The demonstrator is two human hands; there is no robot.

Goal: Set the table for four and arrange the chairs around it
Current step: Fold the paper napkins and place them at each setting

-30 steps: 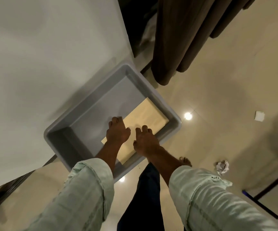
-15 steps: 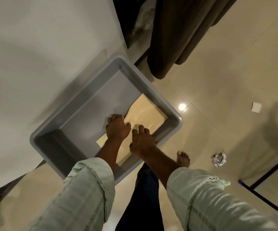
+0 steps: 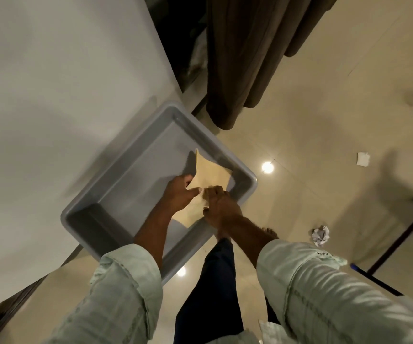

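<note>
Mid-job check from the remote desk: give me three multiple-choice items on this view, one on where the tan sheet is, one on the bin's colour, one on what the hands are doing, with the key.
1. Where is the tan sheet?
A. On the floor by the curtain
B. Inside the bin, toward its right side
C. On the white tabletop

2. What colour is the bin?
A. Grey
B. Red
C. Green

3. What are the left hand and the right hand doing?
A. Both hang idle
B. Only the left hand touches the sheet
C. Both grip the sheet, its far part raised and bent

Key: 1 B, the sheet sits within the bin's walls near the right rim. 2 A, walls and floor of the bin are plain grey. 3 C, fingers of both hands close on the sheet's near part, and its far corner stands up.
</note>
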